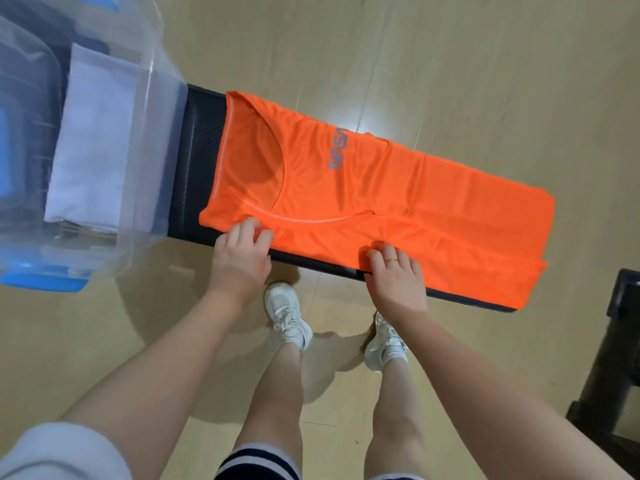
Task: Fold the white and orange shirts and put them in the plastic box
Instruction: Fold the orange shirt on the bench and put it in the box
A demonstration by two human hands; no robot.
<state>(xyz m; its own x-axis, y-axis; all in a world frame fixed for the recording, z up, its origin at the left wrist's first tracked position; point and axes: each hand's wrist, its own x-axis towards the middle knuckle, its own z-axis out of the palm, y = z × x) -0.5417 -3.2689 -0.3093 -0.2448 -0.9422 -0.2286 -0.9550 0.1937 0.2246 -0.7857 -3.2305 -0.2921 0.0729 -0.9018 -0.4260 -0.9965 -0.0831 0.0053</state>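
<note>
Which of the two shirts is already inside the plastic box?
The white shirt: it lies folded in the box. The orange shirt is spread on the black bench, under both hands.

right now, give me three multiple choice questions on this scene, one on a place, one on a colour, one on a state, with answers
1. Where is the folded white shirt?
A. inside the clear plastic box
B. on the floor
C. under the orange shirt

2. What colour is the lettering on the orange shirt?
A. black
B. grey-blue
C. yellow

3. How are the hands placed?
A. both raised off the shirt
B. only one on the shirt
C. both on the near edge of the shirt

Answers:
1. A, the white shirt lies inside the plastic box.
2. B, the print on the orange shirt reads grey-blue.
3. C, the left hand and right hand both have fingers on its near edge, over the black bench.
</note>
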